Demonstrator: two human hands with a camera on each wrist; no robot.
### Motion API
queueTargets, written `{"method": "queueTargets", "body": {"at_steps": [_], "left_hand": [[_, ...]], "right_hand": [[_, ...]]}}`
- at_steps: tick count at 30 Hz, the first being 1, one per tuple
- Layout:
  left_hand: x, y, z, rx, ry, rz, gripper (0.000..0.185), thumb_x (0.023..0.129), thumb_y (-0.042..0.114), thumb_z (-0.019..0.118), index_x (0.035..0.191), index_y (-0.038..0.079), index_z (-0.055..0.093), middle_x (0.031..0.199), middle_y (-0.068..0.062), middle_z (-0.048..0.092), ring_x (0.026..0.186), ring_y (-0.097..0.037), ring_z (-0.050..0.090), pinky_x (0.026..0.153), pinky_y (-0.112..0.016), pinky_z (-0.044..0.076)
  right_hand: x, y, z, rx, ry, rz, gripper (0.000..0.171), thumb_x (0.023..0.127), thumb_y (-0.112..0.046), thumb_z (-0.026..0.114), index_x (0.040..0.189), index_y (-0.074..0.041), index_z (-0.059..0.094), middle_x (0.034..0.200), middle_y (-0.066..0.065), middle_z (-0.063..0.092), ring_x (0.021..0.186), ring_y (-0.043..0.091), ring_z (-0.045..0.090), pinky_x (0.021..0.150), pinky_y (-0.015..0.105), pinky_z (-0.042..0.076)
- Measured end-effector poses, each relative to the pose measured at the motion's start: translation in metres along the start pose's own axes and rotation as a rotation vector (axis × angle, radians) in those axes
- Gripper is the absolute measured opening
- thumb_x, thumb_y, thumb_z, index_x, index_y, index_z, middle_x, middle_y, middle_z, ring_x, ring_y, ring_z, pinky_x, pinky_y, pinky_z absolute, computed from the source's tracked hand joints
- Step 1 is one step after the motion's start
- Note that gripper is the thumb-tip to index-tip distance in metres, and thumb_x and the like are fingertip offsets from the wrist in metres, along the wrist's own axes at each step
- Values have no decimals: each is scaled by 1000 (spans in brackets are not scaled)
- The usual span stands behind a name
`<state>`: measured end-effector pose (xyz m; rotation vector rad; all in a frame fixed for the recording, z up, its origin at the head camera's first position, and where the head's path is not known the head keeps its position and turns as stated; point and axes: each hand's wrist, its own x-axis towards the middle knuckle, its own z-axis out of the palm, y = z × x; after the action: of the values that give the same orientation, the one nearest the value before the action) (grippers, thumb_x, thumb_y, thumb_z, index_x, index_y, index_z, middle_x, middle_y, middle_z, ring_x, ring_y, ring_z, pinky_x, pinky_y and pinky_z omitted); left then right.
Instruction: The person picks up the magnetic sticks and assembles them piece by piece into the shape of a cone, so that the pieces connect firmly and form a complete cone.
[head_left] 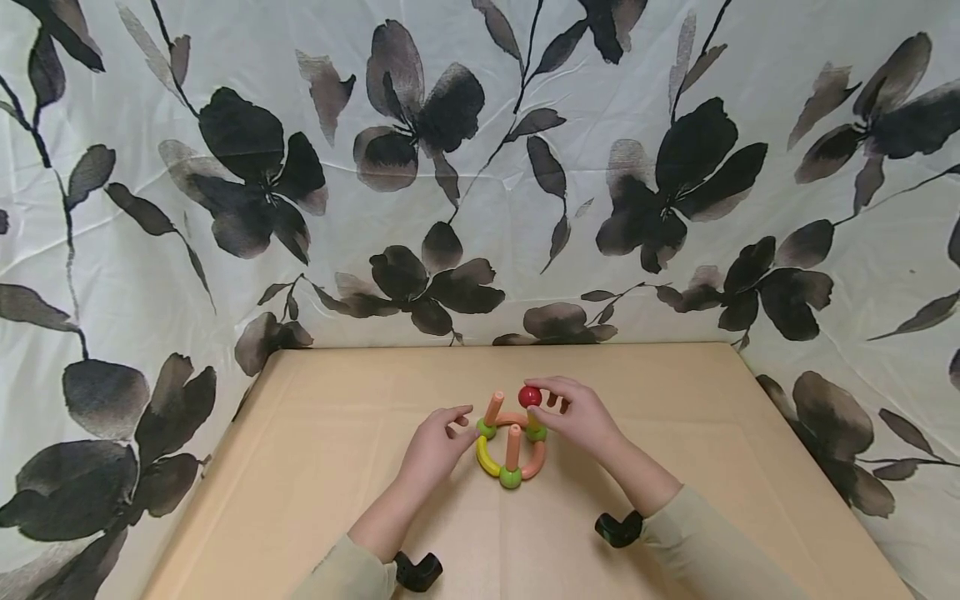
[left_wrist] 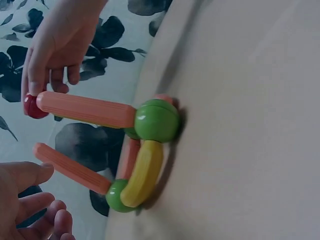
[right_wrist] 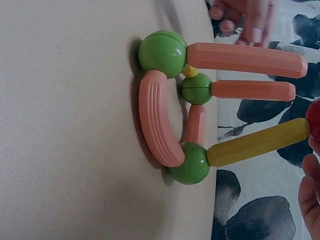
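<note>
A ring of curved magnetic rods joined by green balls (head_left: pixel 510 478) lies on the table. One curved rod is yellow (left_wrist: pixel 144 175); the others are orange (right_wrist: pixel 156 117). Two straight orange rods (head_left: pixel 513 448) and a straight yellow rod (right_wrist: pixel 257 142) stand up from the green balls. My right hand (head_left: pixel 579 414) pinches a red ball (head_left: pixel 529 396) between thumb and fingers, at the top of the yellow rod. My left hand (head_left: pixel 437 446) hovers by the left orange rod (left_wrist: pixel 72 168), fingers loosely bent and holding nothing; whether a fingertip touches the rod I cannot tell.
The tan tabletop (head_left: pixel 315 467) spreads around the ring. Behind and beside it hangs a white cloth (head_left: pixel 525 233) with dark flowers. A black wrist device (head_left: pixel 418 572) sits at the left wrist, another (head_left: pixel 618 530) at the right.
</note>
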<state>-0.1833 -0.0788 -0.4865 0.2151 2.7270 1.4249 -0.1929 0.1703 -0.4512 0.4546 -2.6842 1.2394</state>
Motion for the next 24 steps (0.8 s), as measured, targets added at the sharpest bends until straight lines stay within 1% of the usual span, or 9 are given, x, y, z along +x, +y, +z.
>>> {"method": "queueTargets", "body": {"at_steps": [3,8,10,12,14,17,18,24], "left_hand": [[3,7,-4,-1,15,11,43,90,22,74,130,11,66,104,-2,64,76,-12,55,57,-27,46],[9,13,-2,-1,12,13,44,90,26,74,132,16,65,109,-3,64,80,-13,57,61,-28,48],[13,14,1,-10,2,21,44,91,27,73,133,17,64,112,-5,65,82,-15,58,63,-29,50],[18,15,4,-19,-19,35,46,92,31,72,134,17,63,117,-5,65,86,-16,58,65,-29,51],[22,15,8,-21,-35,56,47,92,31,72,135,16,62,123,-5,64,88,-17,58,67,-30,51],[27,14,12,-16,-61,81,47,92,32,71,136,18,62,129,-2,63,89,-17,58,68,-30,52],[28,14,14,-16,-65,86,45,92,29,72,135,18,63,128,-2,63,88,-17,58,69,-30,52],[33,15,22,-13,-79,86,35,91,26,73,126,20,70,121,1,67,86,-16,59,72,-30,52]], "right_hand": [[0,0,0,3,0,3,39,84,-19,80,122,-12,71,109,-1,69,83,16,56,67,28,47],[-1,-2,0,-1,-7,17,39,85,-20,80,122,-15,71,109,-2,69,85,17,56,68,28,47],[-1,-3,-1,-5,-10,26,39,85,-21,79,122,-17,71,110,-3,68,85,18,56,69,29,47],[0,-3,-1,-8,-11,21,38,85,-21,79,122,-17,71,110,-2,68,85,18,56,69,29,47],[1,-3,0,-9,-12,11,39,85,-21,80,122,-16,71,110,-2,69,85,17,56,68,29,47],[2,-2,3,-6,-11,-3,39,85,-20,80,122,-14,71,110,-1,69,84,16,56,68,29,47],[2,-2,3,-8,-12,0,39,85,-20,80,123,-15,71,110,-1,69,84,16,56,68,29,47],[3,-3,6,-26,-14,13,40,85,-21,80,123,-16,71,110,-3,69,85,16,56,68,29,48]]}}
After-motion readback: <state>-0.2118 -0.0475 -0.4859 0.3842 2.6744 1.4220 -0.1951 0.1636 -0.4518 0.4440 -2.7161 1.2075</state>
